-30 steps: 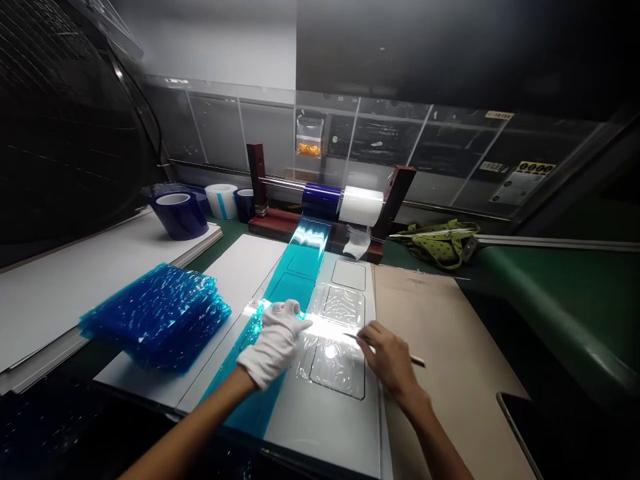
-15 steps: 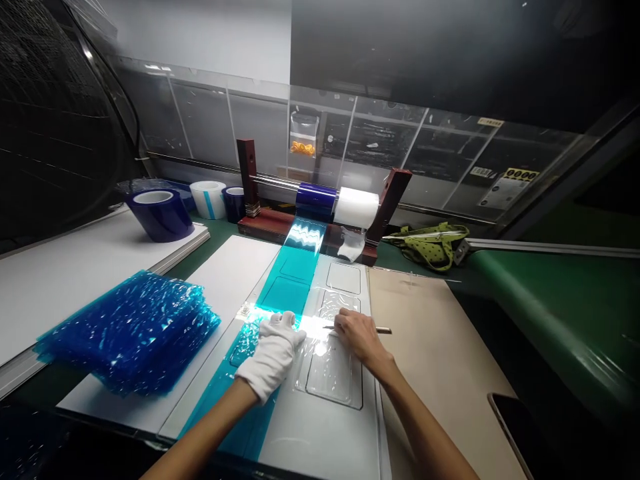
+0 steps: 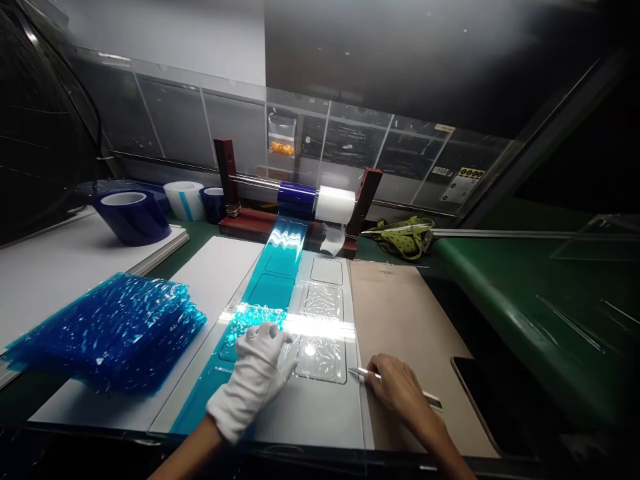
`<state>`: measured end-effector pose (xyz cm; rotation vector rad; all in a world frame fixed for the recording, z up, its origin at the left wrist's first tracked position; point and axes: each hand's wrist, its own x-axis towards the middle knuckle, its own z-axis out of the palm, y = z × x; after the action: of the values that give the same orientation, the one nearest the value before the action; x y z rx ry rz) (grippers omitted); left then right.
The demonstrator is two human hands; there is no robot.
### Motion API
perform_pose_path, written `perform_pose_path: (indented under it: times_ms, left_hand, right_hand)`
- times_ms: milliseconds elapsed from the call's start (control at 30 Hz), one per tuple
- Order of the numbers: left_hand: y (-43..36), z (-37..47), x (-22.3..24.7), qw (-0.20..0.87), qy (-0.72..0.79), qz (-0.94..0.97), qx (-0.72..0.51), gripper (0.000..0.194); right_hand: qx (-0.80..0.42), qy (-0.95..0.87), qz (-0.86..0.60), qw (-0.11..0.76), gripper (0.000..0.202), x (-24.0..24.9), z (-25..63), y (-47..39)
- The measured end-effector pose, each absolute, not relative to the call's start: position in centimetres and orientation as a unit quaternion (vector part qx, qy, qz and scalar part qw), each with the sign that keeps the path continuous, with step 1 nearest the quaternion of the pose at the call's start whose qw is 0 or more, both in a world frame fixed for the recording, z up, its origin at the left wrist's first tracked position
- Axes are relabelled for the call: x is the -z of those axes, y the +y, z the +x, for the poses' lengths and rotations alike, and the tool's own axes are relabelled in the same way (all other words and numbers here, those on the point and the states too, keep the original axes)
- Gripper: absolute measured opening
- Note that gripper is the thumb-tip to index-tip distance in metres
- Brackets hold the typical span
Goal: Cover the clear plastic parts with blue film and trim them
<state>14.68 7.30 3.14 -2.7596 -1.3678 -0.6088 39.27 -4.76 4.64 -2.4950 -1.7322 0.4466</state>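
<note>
A strip of blue protective film (image 3: 273, 290) runs down a clear sheet (image 3: 325, 420) marked with dark rounded-rectangle outlines. My left hand (image 3: 255, 373), in a white glove, is over the film's lower stretch with its thumb spread from the bent fingers. I cannot make out anything held in it. Wrinkled clear film (image 3: 325, 357) covers the outlines right of the strip. My bare right hand (image 3: 397, 387) grips a slim, pointed craft knife (image 3: 365, 373) beside the sheet's right side, its tip pointing left.
Behind, a wooden stand (image 3: 227, 177) carries a blue film roll (image 3: 297, 199) and a white roll (image 3: 336, 203). Crumpled blue film sheets (image 3: 110, 333) are piled at left, near a large blue roll (image 3: 133, 220). A phone (image 3: 493, 407) lies right of a brown board (image 3: 400, 300).
My right hand has drawn back from the clear film toward the brown board, still gripping the craft knife. My left hand's fingers have loosened, with the thumb spread. The camera view has shifted.
</note>
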Motion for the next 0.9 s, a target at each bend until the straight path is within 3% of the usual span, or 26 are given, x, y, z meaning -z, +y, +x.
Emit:
perform_pose_path:
  times_ms: [300,533,667,900]
  left_hand:
    - [3.5,15.1,1.8,0.055,-0.408,-0.885,0.219,0.037]
    - [4.8,15.5,2.0,0.079,-0.377,-0.893,0.232,0.033]
    - [6.0,15.4,0.3,0.055,-0.372,-0.898,0.227,0.045]
    - [13.8,14.8,-9.6,-0.012,-0.395,-0.890,0.228,0.016]
  right_hand:
    - [-0.283,-0.539,-0.775,0.168,0.021,-2.9,37.7,-5.0]
    - [-0.413,-0.518,-0.710,0.241,0.030,-2.4,38.5,-4.8]
    - [-0.417,-0.503,-0.708,0.267,0.034,-2.2,39.2,-5.0]
    - [-0.409,-0.458,-0.722,0.318,0.041,-0.7,42.5,-6.9]
